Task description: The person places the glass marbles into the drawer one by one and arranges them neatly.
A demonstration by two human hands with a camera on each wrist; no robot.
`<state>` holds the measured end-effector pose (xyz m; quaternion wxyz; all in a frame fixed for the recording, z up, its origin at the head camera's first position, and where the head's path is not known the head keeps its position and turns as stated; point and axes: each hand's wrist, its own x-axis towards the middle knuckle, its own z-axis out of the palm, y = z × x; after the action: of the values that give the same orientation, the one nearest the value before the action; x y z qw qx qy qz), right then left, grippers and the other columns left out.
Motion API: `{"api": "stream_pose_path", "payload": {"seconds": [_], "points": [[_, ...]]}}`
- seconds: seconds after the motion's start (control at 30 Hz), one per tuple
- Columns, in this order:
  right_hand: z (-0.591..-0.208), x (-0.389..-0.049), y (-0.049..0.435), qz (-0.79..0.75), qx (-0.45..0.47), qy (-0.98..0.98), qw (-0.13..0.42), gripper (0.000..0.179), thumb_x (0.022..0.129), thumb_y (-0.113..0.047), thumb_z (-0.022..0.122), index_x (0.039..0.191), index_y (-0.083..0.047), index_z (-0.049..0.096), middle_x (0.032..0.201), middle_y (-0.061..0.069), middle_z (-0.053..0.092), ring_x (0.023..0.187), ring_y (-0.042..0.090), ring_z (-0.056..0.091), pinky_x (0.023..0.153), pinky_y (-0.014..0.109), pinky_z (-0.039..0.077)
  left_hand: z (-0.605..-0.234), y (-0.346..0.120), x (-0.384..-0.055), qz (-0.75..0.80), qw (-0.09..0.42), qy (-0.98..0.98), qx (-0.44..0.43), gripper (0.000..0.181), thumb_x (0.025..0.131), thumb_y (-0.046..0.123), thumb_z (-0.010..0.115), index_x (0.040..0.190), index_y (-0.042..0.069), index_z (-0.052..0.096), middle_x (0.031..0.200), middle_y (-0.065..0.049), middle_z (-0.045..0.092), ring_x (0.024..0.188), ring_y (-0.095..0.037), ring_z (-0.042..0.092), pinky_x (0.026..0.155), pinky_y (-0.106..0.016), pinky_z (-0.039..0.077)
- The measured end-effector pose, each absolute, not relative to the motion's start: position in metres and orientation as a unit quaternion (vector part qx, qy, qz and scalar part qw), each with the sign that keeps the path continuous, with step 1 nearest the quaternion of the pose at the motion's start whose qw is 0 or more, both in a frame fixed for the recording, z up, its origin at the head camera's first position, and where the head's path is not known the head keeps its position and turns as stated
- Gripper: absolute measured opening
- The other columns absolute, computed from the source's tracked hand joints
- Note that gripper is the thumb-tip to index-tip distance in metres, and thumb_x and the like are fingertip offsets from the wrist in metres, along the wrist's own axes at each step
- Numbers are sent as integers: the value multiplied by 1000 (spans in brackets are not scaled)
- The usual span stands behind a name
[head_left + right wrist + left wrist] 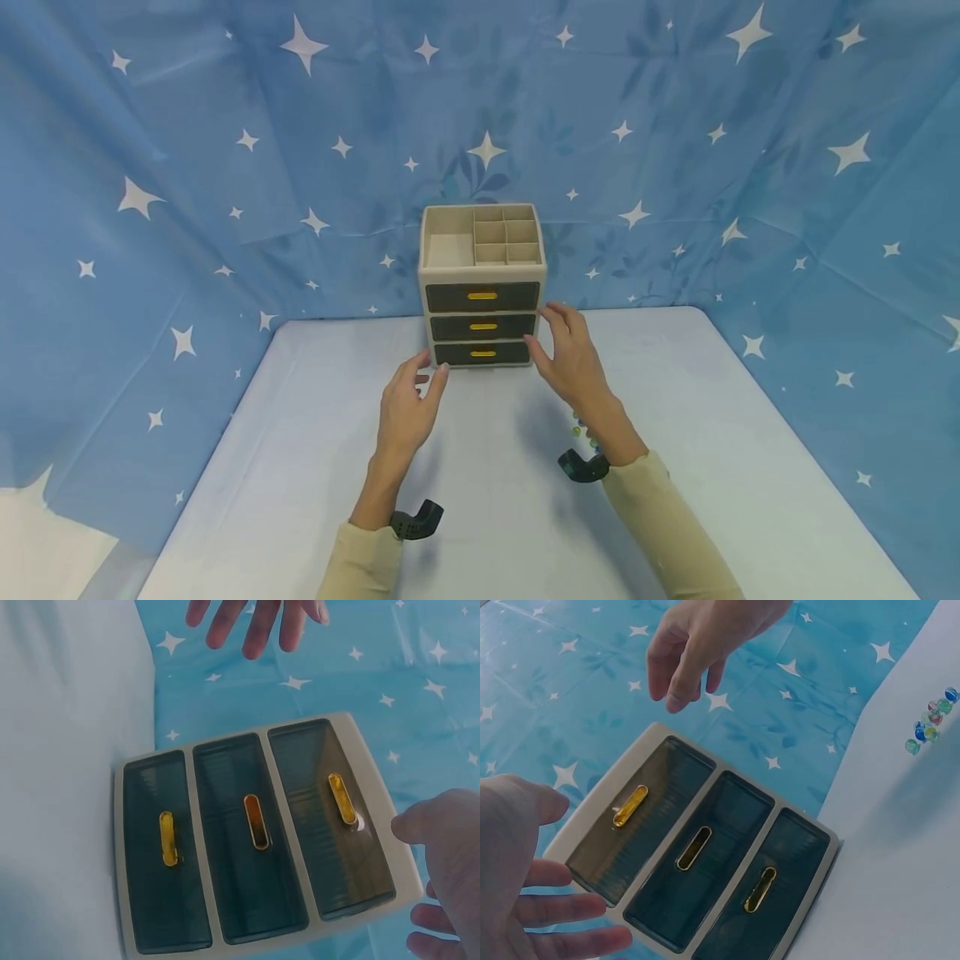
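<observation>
The left hand [405,408] and right hand [576,360] are well apart, fingers relaxed and clear of the thumbs, with the beige organizer [483,276] between and just beyond them, its three dark drawers closed. Coloured marbles [931,733] lie on the white worktop [480,475] below the right wrist, and a blue star-patterned cloth [480,92] hangs beyond both hands.

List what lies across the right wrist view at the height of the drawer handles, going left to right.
White tabletop → bottom drawer → middle drawer → top drawer → right hand.
</observation>
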<state>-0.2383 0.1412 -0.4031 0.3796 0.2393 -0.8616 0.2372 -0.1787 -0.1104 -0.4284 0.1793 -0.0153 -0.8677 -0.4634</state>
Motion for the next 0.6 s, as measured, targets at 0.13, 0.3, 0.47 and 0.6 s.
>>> {"api": "stream_pose_path", "payload": {"seconds": [0.13, 0.3, 0.47, 0.6], "points": [[-401, -244, 142, 239, 244, -858, 384, 43, 91, -12, 73, 125, 9, 58, 126, 28, 55, 118, 41, 55, 100, 48, 51, -427, -111, -183, -464, 181, -867, -16, 58, 100, 50, 56, 141, 8, 55, 133, -10, 64, 113, -32, 67, 92, -46, 55], [-397, -254, 144, 235, 254, -851, 395, 42, 91, -10, 73, 125, 9, 58, 125, 29, 56, 117, 42, 56, 100, 48, 51, -425, -112, -189, -463, 187, -866, -19, 56, 100, 49, 57, 140, 10, 56, 130, -11, 65, 111, -32, 67, 91, -46, 56], [-390, -262, 144, 231, 252, -855, 391, 42, 92, -10, 72, 126, 9, 57, 125, 29, 56, 117, 42, 56, 100, 49, 51, -422, -111, -196, -464, 192, -865, -20, 57, 100, 49, 56, 140, 9, 56, 129, -11, 66, 109, -32, 68, 90, -46, 56], [-383, -266, 143, 231, 252, -856, 388, 42, 92, -9, 71, 126, 9, 58, 125, 29, 56, 118, 42, 57, 101, 49, 51, -421, -110, -201, -469, 195, -861, -23, 57, 100, 50, 56, 139, 8, 56, 129, -11, 66, 108, -31, 69, 90, -46, 56]]}}
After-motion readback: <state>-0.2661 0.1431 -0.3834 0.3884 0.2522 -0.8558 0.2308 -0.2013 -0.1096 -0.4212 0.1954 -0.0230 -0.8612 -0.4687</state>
